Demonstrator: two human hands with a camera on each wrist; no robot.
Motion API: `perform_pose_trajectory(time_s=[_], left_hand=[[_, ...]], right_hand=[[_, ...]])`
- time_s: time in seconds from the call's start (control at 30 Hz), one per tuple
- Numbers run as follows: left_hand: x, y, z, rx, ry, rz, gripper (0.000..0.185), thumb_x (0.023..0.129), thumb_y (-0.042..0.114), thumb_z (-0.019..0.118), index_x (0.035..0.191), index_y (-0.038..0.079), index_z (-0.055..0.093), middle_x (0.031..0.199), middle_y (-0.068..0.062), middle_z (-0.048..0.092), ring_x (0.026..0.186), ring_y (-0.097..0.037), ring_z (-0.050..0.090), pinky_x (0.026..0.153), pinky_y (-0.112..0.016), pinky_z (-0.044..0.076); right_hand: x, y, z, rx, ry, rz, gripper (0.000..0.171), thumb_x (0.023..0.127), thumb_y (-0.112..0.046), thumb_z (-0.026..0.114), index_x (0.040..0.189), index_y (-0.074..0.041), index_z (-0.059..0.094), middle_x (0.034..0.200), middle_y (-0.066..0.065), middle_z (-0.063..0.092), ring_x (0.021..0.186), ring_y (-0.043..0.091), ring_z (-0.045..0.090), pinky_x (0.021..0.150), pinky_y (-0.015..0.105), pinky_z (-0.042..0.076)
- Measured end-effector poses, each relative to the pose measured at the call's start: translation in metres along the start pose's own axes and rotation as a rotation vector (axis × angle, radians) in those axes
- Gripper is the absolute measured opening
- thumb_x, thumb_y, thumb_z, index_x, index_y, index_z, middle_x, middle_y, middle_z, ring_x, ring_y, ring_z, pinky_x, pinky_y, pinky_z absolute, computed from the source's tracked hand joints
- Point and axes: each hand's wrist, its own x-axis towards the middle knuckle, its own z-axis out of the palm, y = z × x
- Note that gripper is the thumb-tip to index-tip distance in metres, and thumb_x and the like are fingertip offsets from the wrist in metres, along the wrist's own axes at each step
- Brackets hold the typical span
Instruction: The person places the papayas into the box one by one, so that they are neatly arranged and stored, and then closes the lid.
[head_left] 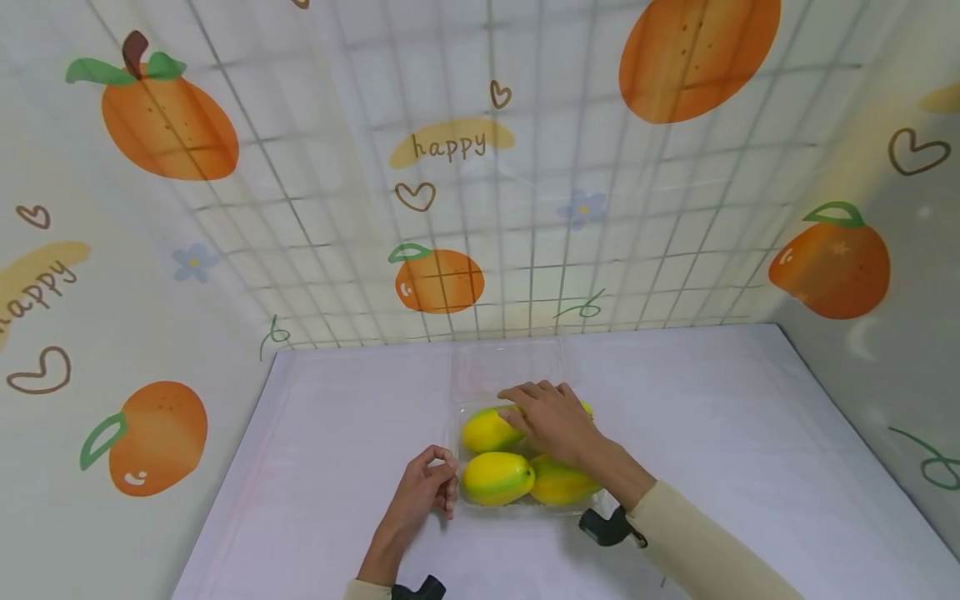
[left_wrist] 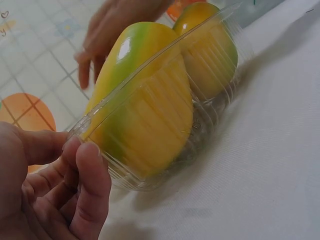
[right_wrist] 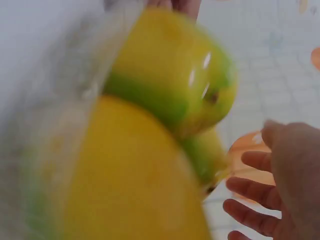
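Several yellow-green mangoes sit in a clear plastic clamshell box (head_left: 517,510) on the table. At the front lie a left mango (head_left: 495,479) and a right mango (head_left: 558,483); behind them is another mango (head_left: 486,431). A fourth, at back right, is mostly hidden by my right hand (head_left: 555,421), which is over the box with its fingers extended. In the right wrist view those fingers (right_wrist: 255,192) are spread beside the fruit, holding nothing. My left hand (head_left: 427,492) pinches the box's left rim between thumb and fingers, as the left wrist view shows up close.
The box's clear lid (head_left: 510,367) lies folded back behind it, near the rear wall. A white cloth covers the table (head_left: 352,417). Curtains printed with oranges (head_left: 442,282) and grid lines enclose the back and sides.
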Motion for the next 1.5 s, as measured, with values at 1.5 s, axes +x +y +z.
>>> perform_pose_trajectory(time_s=[1.5], left_hand=[[-0.001, 0.000, 0.002, -0.010, 0.006, 0.010, 0.014, 0.103, 0.012, 0.056, 0.106, -0.001, 0.051, 0.066, -0.004, 0.056, 0.050, -0.014, 0.049, 0.048, -0.027, 0.051]], right_hand=[[-0.044, -0.021, -0.012, 0.118, -0.017, -0.138, 0.036, 0.098, -0.037, 0.067, 0.128, -0.018, 0.067, 0.126, -0.001, 0.067, 0.118, 0.022, 0.061, 0.101, 0.046, 0.050]])
